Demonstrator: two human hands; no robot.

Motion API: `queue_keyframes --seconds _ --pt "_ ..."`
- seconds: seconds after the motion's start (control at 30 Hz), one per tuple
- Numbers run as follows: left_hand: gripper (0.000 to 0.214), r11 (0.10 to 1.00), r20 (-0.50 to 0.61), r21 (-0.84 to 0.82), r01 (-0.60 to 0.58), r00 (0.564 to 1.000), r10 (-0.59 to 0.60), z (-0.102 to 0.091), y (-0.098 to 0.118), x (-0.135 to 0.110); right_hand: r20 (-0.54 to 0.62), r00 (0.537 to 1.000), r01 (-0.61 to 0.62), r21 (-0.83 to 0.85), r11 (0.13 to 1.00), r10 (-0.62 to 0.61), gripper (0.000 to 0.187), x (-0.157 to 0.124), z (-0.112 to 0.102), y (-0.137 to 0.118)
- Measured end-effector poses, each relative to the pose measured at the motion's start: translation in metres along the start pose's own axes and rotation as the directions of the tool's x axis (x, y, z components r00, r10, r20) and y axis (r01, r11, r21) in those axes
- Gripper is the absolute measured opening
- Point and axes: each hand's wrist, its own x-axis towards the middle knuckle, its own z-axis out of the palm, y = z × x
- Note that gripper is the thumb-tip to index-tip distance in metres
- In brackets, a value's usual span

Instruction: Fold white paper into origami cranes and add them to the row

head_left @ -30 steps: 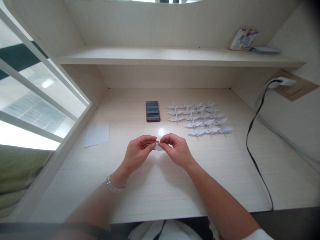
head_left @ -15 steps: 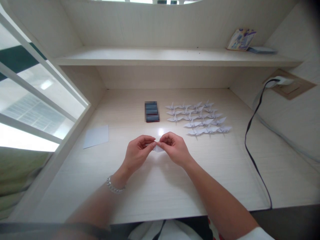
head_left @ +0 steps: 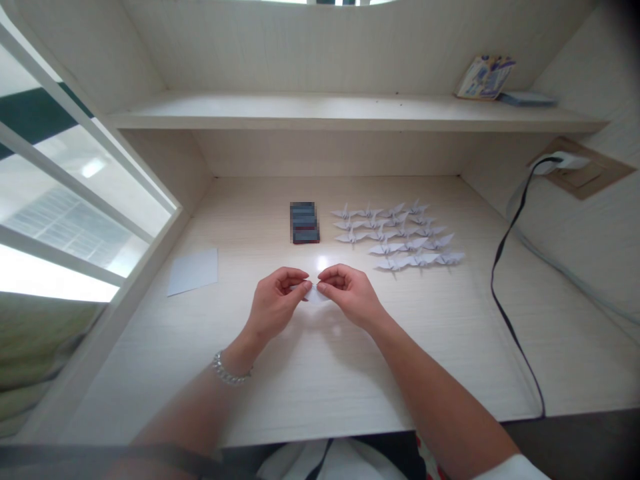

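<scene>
Where the work sits: a built-in desk (head_left: 320, 387) of pale wood-grain laminate, walled on 3 sides, with a window (head_left: 65, 173) along its left side.
Overhead: 1 long shelf (head_left: 320, 110) across the back, holding a printed booklet (head_left: 485, 77) propped at a tilt, with a flat bluish-grey item (head_left: 527, 99) lying just beside it.
Right wall: a plug (head_left: 565, 161) in a socket on a tan wall plate (head_left: 580, 167); a black cable (head_left: 500, 310) runs from it down across the right of the desk and over the front edge.
Back of desk: paper cranes (head_left: 400, 233) set out in close rows, wings spread, well beyond the hands.
Left of cranes: a dark rectangular stack (head_left: 305, 223), just beside the rows; pixelated, so its surface cannot be read.
Left of hands: a loose sheet of pale paper (head_left: 193, 272), lying flat on the desk, apart from everything else.
Left wrist: a silver chain bracelet (head_left: 230, 372).
Hands: left hand (head_left: 274, 303) and right hand (head_left: 350, 297) are raised over the middle of the desk, close together, fingertips meeting.
Held item: a small folded paper (head_left: 315, 293), pinched between both hands, just above the desk and not resting on it; its exact folds are hidden by the fingers.
</scene>
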Motion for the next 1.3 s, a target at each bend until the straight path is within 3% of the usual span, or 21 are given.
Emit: queue_keyframes --seconds 0.47,0.73,1.13,1.3 --pt "0.019 0.999 -0.022 0.041 -0.005 1.0 0.006 0.001 0.0 0.0 -0.028 0.998 0.049 -0.084 0.995 -0.051 0.013 -0.002 0.003 -0.003" --pt "0.021 0.997 -0.013 0.049 -0.066 0.998 0.067 0.0 0.0 0.0 -0.007 0.985 0.168 -0.243 0.955 -0.175 0.007 -0.006 0.002 -0.006" --pt "0.016 0.987 -0.084 0.071 -0.142 0.985 0.148 0.002 0.004 -0.003 0.055 0.991 0.121 -0.001 0.993 -0.12 0.018 -0.004 -0.008 -0.007" --pt "0.013 0.982 -0.068 0.107 -0.153 0.985 0.161 0.003 0.004 -0.005 0.037 0.988 0.152 -0.195 0.969 -0.148 0.019 -0.005 -0.007 -0.01"
